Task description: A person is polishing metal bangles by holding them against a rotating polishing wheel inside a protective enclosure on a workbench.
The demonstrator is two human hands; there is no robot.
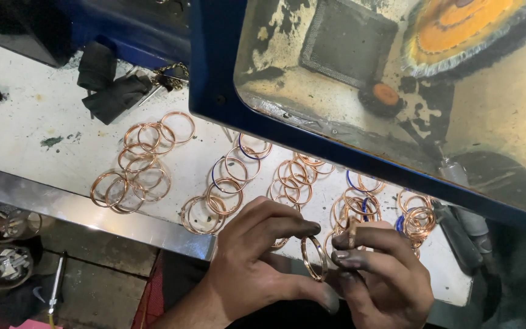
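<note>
**Copper ring pinched between two hands at a grimy bench**

White, stained surface [44, 116] under dim light — copper-coloured rings spread across it, dark smudges all over. At the near edge, both hands meet low in the view. Held ring [315, 258] stands on edge between them, thin, copper-coloured, off the surface, just in front of its near rim. Left hand [257, 262] comes in from below — fingers [287, 228] curled over, thumb low, closed on the ring's left side. Right hand [385, 274] sits just beside it, touching the ring from the right; its fingers [360, 239] are bent in tight, tips blackened, and also pinch a small tan stick-like piece [352, 231] that pokes up above them. What that piece is, cannot tell.

Outward: loose ring clusters lie flat on the surface — one group at left [138, 164], one centre-left [223, 189], one centre [293, 180], one right [360, 204], and a tight stack far right [420, 222]. Several overlap; a few blue-edged rings mixed in.

Metal strip [62, 207] runs along the surface's front edge. Black cloth scraps [114, 91] lie at the back left. Blue-framed hood [214, 73] with a dirty clear panel overhangs the back, an orange-and-yellow buffing wheel [458, 27] visible behind the panel. Below left, on the floor, round tins of small metal bits [7, 265] and a screwdriver [56, 286].
</note>
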